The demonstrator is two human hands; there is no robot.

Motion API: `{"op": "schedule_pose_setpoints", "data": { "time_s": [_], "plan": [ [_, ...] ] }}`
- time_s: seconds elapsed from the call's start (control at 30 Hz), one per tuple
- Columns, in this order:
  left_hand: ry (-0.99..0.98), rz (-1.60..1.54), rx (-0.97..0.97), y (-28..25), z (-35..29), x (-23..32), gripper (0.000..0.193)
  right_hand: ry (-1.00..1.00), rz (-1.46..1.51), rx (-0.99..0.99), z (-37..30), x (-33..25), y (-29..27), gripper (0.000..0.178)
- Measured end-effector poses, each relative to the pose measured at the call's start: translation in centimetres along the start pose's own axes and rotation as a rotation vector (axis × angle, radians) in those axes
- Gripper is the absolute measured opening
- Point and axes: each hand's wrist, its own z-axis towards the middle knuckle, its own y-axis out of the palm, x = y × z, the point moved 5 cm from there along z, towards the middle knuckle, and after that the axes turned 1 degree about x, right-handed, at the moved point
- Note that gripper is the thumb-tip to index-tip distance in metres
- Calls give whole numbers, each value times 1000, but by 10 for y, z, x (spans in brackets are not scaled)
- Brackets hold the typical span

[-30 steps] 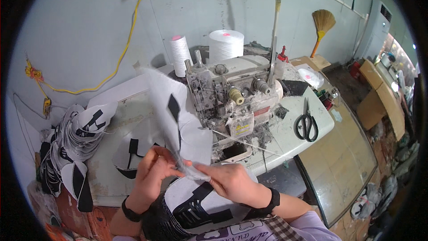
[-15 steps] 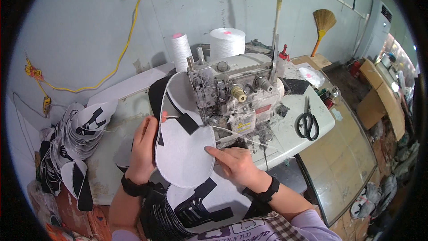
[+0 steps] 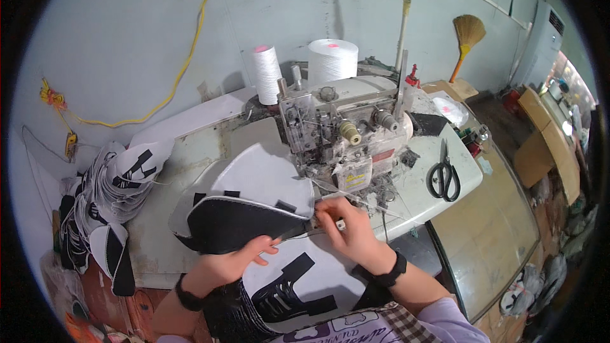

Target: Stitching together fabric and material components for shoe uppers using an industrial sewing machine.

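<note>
A white and black fabric piece (image 3: 257,171) with a stitched rim lies on the sewing machine's bed, its black panel folded up towards me. Its right end reaches the stitching area of the overlock sewing machine (image 3: 352,146). At that end my right hand (image 3: 348,227) is closed, fingertips pinching the fabric's edge. My left hand (image 3: 238,262) rests under the black panel's lower edge, fingers apart and partly stretched out. Closer to me, on my lap, lies a stack of similar white and black pieces (image 3: 330,270) with black tabs. White thread runs past the machine's front.
Black scissors (image 3: 443,181) lie on the machine table's right side. A heap of fabric pieces (image 3: 121,181) hangs over the left edge. Two white thread cones (image 3: 333,62) stand behind the machine. A yellow cord (image 3: 181,70) runs along the wall; a glass-topped table (image 3: 486,232) stands at right.
The fabric piece has turned and been laid down on the bed, black panel now facing me. My left hand has moved lower and let go of its side; my right hand has gone from pointing to pinching.
</note>
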Motion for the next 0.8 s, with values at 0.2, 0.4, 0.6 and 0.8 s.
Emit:
{"op": "schedule_pose_setpoints", "data": {
  "time_s": [0.2, 0.4, 0.6, 0.8],
  "plan": [
    [128, 343, 455, -18, 48, -36, 16, -47, -218, -264, -33, 0, 8, 36],
    [-426, 260, 730, -87, 39, -124, 32, 208, 70, -321, -36, 23, -5, 16],
    [-536, 1048, 315, -97, -19, -108, 39, 370, 401, 39, -4, 28, -54, 2],
    [61, -178, 284, -18, 6, -11, 62, 590, 698, -108, 13, 15, -11, 29]
  ]
}}
